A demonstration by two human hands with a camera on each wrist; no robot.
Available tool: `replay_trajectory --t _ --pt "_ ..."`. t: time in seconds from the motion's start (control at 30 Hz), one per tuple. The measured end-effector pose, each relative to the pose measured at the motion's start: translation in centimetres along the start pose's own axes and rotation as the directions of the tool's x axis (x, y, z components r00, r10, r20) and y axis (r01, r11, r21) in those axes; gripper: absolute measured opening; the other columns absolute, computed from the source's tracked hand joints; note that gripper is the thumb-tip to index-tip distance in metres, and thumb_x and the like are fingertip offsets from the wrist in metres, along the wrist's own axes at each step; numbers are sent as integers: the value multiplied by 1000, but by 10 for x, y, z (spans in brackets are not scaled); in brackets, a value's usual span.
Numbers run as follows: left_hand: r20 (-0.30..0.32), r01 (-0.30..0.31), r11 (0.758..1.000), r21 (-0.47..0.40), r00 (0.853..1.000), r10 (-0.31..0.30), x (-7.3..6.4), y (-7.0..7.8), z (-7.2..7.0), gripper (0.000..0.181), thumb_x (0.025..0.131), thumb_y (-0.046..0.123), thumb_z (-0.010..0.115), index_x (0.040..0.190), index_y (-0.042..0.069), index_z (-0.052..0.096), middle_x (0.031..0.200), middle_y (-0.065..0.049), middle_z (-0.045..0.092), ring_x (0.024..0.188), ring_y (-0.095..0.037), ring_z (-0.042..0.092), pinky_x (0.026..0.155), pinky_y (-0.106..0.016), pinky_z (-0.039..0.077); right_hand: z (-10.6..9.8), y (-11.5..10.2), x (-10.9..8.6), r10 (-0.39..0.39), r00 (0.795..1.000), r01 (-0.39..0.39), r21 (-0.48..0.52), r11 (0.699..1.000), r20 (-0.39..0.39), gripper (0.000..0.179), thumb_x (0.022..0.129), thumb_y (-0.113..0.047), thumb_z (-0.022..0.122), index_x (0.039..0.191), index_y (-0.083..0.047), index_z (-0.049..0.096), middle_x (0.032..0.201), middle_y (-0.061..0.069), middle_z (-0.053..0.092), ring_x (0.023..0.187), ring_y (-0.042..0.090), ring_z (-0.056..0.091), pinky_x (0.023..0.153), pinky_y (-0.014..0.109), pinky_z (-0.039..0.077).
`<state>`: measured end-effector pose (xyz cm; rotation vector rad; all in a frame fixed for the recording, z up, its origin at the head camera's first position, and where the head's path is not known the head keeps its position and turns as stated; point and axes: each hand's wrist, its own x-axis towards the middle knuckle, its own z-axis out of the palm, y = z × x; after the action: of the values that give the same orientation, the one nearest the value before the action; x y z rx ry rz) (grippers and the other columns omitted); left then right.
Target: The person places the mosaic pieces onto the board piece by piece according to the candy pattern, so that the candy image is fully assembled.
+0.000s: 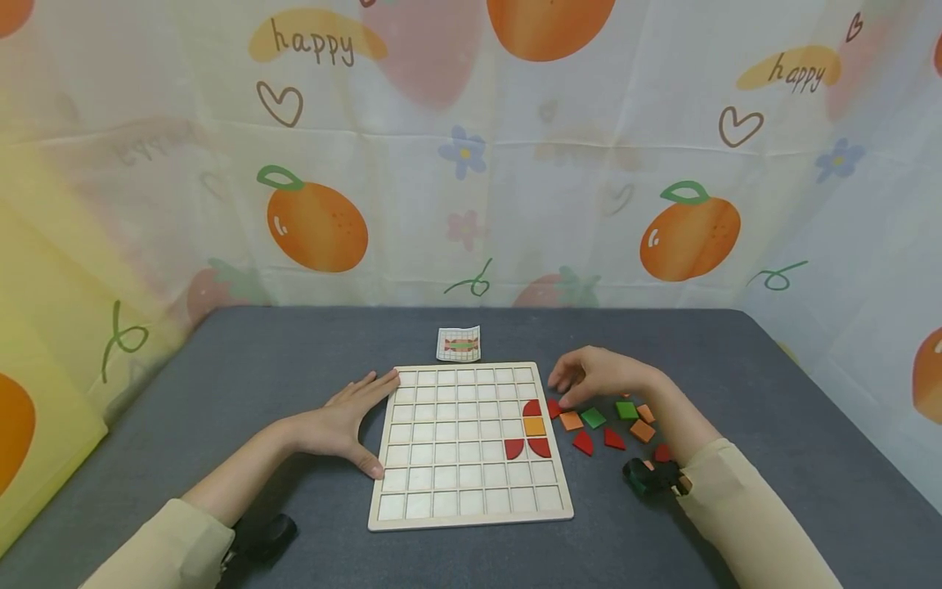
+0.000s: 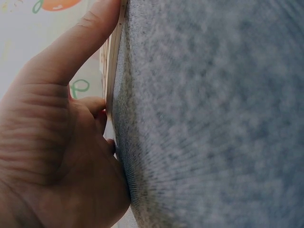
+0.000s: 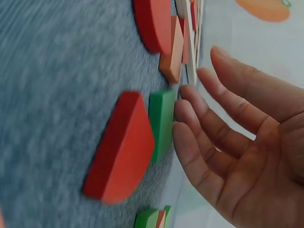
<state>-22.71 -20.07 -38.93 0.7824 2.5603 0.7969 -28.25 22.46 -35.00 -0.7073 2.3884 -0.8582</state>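
Observation:
A pale wooden grid board point(image 1: 447, 477) lies in the middle of the table. My left hand point(image 1: 334, 425) rests along its left edge, fingers spread, with the thumb low on the border and fingertips at the top corner. Near the board's right edge are three red quarter-round pieces point(image 1: 513, 448) and a yellow-orange square point(image 1: 534, 426) in its cells. My right hand point(image 1: 599, 375) hovers just right of the board over the loose pieces, its fingers loosely bent. In the right wrist view nothing shows between those fingers, which are close to a green square point(image 3: 162, 121) and a red quarter-round point(image 3: 123, 149).
Several loose red, green point(image 1: 626, 410) and orange point(image 1: 643, 431) pieces are scattered right of the board, some partly behind the right forearm. A small pattern card point(image 1: 459, 344) lies beyond the board's far edge. A fruit-printed cloth point(image 1: 471, 221) hangs behind the table.

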Motion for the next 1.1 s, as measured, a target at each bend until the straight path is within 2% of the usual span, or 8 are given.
replay_trajectory --t 0.3,0.47,0.83,1.1 --pt "-3 -9 1000 1 1000 9 0 -2 1 129 65 48 88 160 8 11 169 -11 2 154 -46 -4 115 -74 2 8 -6 7 30 999 -30 10 1000 35 33 82 -14 79 109 0 65 93 9 63 81 16 56 71 30 51" --pt "-8 -1 1000 2 1000 1 0 -2 1 129 64 49 88 160 9 11 169 -10 3 154 -46 -3 116 -73 2 10 -7 10 39 999 -38 -38 999 26 29 81 -13 80 103 -2 64 85 3 58 72 14 52 66 28 48" --pt "-10 -1 1000 7 1000 1 0 -3 1 129 65 49 88 160 9 11 170 -10 3 154 -46 -3 115 -74 2 13 -11 13 84 995 -90 -143 986 -50 20 79 -15 83 89 -9 66 82 2 65 71 14 57 65 28 49" --pt "-10 -2 1000 5 1000 2 0 -3 1 129 65 49 88 160 9 12 169 -10 4 154 -46 -3 115 -74 3 16 -13 13 72 994 -84 -164 983 -82 17 79 -13 82 89 -10 68 79 2 64 68 14 56 63 28 47"
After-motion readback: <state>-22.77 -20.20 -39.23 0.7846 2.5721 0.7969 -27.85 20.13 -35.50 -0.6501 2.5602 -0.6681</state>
